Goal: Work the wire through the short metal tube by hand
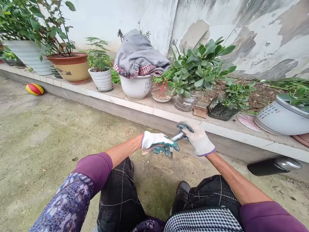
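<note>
Both my hands wear white work gloves with dark green palms and fingers, held close together above the ground between my knees. My left hand is closed around a wooden stick-like piece, whose pale end sticks out by the wrist. A short dark metal prong points down below its fingers. My right hand is closed on a shiny silver, ribbed-looking rod that slants from it toward the left fingers. The fingers hide where these parts meet, so I cannot tell whether they form one tool.
A tiled ledge with potted plants runs across in front. Grey cloth covers a white pot. A brush lies on the ledge. Below it are a black bottle at right and a red-yellow ball at far left.
</note>
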Demonstrator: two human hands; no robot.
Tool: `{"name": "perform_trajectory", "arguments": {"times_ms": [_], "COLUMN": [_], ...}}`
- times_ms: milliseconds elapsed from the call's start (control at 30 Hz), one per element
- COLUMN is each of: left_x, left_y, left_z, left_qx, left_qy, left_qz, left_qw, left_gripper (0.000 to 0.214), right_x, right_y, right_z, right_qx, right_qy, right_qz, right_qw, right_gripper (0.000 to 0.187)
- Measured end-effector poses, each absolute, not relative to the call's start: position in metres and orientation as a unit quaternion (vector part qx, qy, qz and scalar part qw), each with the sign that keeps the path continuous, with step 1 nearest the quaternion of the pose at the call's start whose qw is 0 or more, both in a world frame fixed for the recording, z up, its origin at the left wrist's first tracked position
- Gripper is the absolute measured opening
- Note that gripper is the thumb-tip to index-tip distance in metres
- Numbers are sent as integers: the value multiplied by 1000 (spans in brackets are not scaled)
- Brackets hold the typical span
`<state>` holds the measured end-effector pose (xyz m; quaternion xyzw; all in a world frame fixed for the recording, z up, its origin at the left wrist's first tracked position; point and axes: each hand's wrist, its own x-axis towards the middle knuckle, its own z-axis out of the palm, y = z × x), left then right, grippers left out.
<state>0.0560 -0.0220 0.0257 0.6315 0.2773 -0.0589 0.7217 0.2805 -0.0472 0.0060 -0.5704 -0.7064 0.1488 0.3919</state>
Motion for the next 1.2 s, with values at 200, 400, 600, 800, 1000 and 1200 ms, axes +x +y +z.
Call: {"name": "perform_trajectory", "arguments": {"times_ms": [200, 400, 600, 800, 1000, 1200], "left_x": [58, 49, 54, 61, 68, 63], "left_y": [-23, -16, 2, 17, -7, -7], "left_z": [10, 5, 10, -1, -15, -2], "left_qx": [892, 920, 832, 888, 944, 932], "left_qy": [355, 330, 416, 444, 297, 339], "left_qz": [-98, -73, 94, -59, -144, -35], "left_qw": [262, 200, 355, 104, 33, 124], "left_gripper": [15, 20, 31, 26, 28, 29], "right_x": [268, 267, 268, 237, 261, 287], "right_y": [-60, -54, -41, -56, -51, -41], "right_z": [3, 4, -2, -7, -9, -5], "right_qx": [-577, -558, -598, -639, -592, -579], "right_qy": [-757, -692, -573, -699, -773, -676], "right_qz": [281, 421, 494, 312, 227, 407], "right_qw": [126, 180, 264, 71, 26, 206], "right_gripper": [27, 27, 30, 21, 25, 25]}}
